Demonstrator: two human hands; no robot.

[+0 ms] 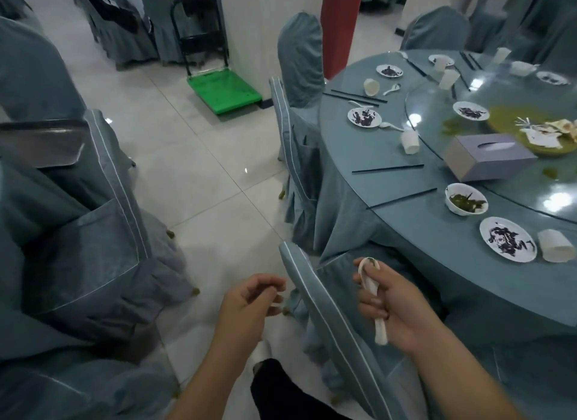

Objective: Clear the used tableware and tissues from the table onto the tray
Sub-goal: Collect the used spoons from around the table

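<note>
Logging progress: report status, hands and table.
Right hand grips white spoon. Left hand curled, contents unclear. Plates, cups, chopsticks uncleared on table. Covered chair between person and table.

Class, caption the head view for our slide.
Right hand grips a white spoon beside a table of used plates.

The table (349, 144) stood to the right, a chair (296, 132) against its left edge. On it a bowl (466, 198) sat behind a plate (508, 239), with a cup (557, 245) just right of the plate. Behind the bowl, a tissue box (490, 157) lay at the turntable's (530, 188) edge. Far behind on the floor was a trolley (224, 91).
</note>
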